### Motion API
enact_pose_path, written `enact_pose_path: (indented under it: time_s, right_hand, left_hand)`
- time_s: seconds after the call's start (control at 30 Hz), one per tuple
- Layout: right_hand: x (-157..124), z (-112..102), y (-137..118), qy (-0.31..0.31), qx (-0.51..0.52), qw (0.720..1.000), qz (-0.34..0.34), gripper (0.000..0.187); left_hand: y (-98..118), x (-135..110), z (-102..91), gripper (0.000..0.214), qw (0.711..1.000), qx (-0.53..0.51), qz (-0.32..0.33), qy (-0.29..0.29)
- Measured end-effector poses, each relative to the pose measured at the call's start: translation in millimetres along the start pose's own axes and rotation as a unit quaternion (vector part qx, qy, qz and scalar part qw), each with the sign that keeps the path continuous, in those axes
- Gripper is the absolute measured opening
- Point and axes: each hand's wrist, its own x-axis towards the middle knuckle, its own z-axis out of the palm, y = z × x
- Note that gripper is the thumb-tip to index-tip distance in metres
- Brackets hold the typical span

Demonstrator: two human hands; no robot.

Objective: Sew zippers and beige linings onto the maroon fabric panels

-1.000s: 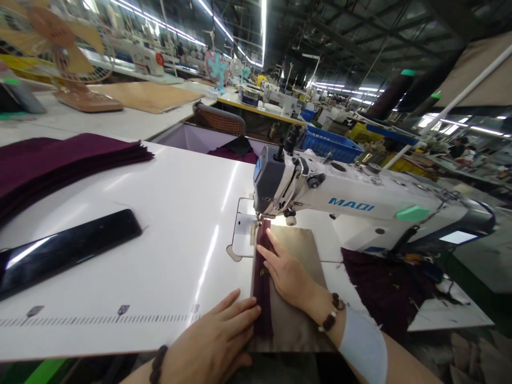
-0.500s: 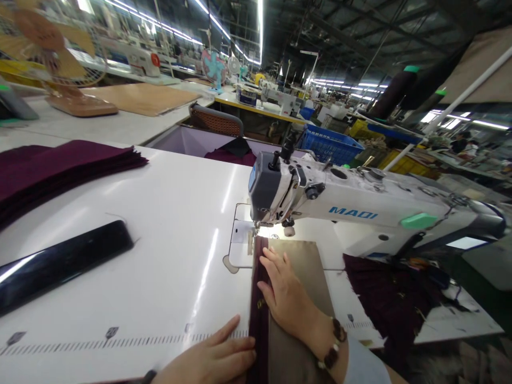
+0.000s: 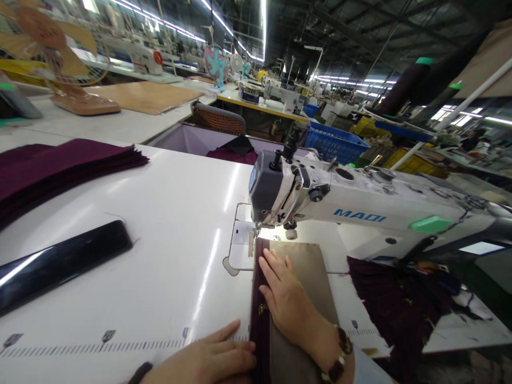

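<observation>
My right hand (image 3: 288, 304) lies flat, fingers stretched forward, over a maroon zipper strip (image 3: 261, 341) and an olive-beige fabric panel (image 3: 308, 261). A small gold zipper pull (image 3: 262, 309) shows on the strip, left of my right wrist. Low in the view, my left hand (image 3: 212, 354) rests with its fingers extended and their tips at the strip's left edge; its lower fingers are partly cut off. The strip's far end reaches the lit presser foot (image 3: 258, 230) of the sewing machine (image 3: 320, 197). The needle itself is too small to make out.
A stack of maroon fabric (image 3: 68, 165) and a dark glossy phone-like slab (image 3: 68, 261) lie on the left of the white table (image 3: 172, 213). More maroon pieces (image 3: 396, 298) hang at the right. Beyond stand a blue crate (image 3: 334, 143) and a fan (image 3: 60, 58).
The view has shifted slightly, so the machine's right end appears farther right. Both hands keep nearly the same places on the strip and panel.
</observation>
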Motion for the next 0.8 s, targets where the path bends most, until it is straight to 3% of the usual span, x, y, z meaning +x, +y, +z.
enact_pose_path:
  time_s: [0.17,0.37,0.8]
  right_hand:
    - [0.3,3.5,2.6,0.006,-0.010,1.000,-0.012,0.047]
    - [0.8,2.5,2.1,-0.002,-0.007,1.000,-0.015,0.050]
    - [12.9,-2.8,14.1,-0.037,-0.008,0.999,-0.033,0.051]
  left_hand:
    - [-30.8,28.0,-23.5,0.018,0.987,0.093,-0.121,-0.051]
    - [-89.9,47.5,-14.0,0.029,0.973,0.197,-0.101,-0.072]
    - [-98.2,41.9,-5.6,0.036,0.960,0.238,-0.128,-0.077]
